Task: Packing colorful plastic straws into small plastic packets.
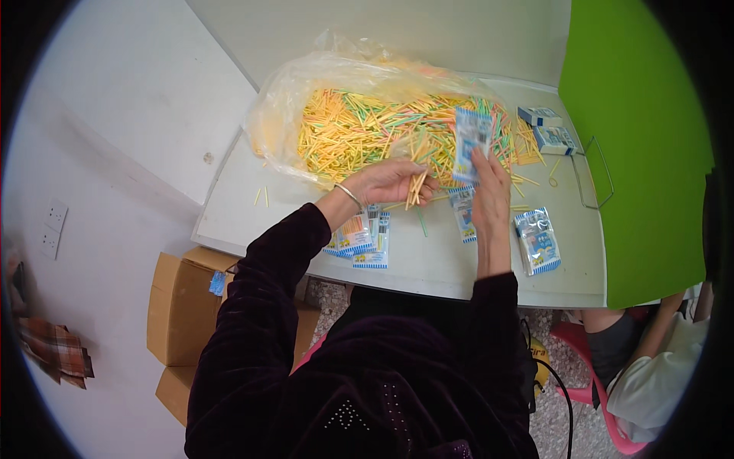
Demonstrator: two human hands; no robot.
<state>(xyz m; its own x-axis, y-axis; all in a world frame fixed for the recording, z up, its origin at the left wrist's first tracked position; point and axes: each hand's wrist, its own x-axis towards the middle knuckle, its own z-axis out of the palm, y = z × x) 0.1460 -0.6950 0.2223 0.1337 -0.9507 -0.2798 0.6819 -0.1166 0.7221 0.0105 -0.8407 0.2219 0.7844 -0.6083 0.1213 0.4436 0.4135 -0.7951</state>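
My left hand is closed round a small bunch of thin pale-yellow sticks at the near edge of the heap. My right hand grips a blue-and-white plastic packet, raised over the heap's right side. Behind both hands, a large clear plastic bag lies spread open, with a heap of yellow, orange, green and pink sticks in it. Several similar packets lie under my left wrist. Another packet is partly hidden by my right hand, and a separate packet lies to its right.
Two small blue-and-white boxes stand at the table's back right, near a bent wire. A green panel borders the right side. An open cardboard box sits below left. Another person sits at lower right on a pink chair.
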